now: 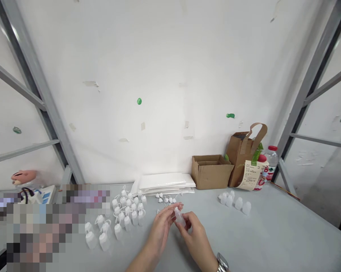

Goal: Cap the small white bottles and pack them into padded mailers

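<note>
Both of my hands meet over the table around one small translucent plastic bottle (179,218), which is tilted. My right hand (195,235) grips its lower part between thumb and fingers, and a metal watch is on that wrist. Fingers of my left hand (163,226) close about its upper end; whether a cap sits there is too small to tell. Just beyond my hands lie several loose white caps (167,199). To the left stand several similar bottles with white caps and loop straps (127,223). Several translucent bottles (238,203), seemingly without caps, stand to the right.
White flat sheets (167,182) are stacked against the wall beside an open cardboard box (214,175). A brown paper bag (238,160) and a red-capped plastic bottle (271,160) stand at the back right. A pixelated area (42,234) covers the left side of the grey table (261,241).
</note>
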`<state>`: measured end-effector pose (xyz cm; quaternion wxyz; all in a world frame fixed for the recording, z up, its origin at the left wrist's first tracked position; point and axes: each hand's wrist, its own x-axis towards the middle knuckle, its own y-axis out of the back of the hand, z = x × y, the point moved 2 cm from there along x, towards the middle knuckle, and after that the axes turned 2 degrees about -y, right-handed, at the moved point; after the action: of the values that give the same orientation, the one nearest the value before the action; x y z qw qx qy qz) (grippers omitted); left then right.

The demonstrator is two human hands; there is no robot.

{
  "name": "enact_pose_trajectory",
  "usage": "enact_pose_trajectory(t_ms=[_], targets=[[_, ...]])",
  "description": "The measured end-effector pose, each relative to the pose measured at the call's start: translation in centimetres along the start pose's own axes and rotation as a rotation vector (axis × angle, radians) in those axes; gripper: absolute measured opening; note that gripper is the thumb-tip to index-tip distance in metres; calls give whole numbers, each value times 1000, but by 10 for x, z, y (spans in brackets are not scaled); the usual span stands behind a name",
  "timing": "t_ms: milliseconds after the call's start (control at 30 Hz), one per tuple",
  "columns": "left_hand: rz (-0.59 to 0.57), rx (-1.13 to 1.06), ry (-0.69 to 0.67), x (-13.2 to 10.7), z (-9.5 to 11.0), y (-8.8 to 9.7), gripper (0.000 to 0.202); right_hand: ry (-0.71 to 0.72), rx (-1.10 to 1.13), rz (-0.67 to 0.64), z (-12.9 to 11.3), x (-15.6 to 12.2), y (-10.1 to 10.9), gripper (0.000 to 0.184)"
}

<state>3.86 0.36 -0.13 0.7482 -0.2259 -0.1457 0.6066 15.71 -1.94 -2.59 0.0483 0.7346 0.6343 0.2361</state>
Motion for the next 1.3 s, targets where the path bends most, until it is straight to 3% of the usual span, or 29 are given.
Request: enact_pose_trajectory(t_ms=[133, 300, 600, 867, 1100, 1300], targets=[[14, 87, -4, -5, 4, -6, 31, 115, -105, 80, -1, -2, 1, 24], [-22, 28, -7, -5, 1, -8, 22, 235, -189, 154, -5, -5, 1, 22], [-55, -47, 95, -2, -5, -3, 25, 287, -241, 185, -3, -8, 0, 20], [-21, -82, 127, -1, -5, 2, 27, 81, -25, 108, -7, -7, 1, 31], [-9, -176, 191, 0, -7, 4, 32, -68, 151, 3, -12, -4, 4, 30], [-54, -298, 263, 2, -8, 6, 37, -195, 454, -115, -15, 1, 2, 34]])
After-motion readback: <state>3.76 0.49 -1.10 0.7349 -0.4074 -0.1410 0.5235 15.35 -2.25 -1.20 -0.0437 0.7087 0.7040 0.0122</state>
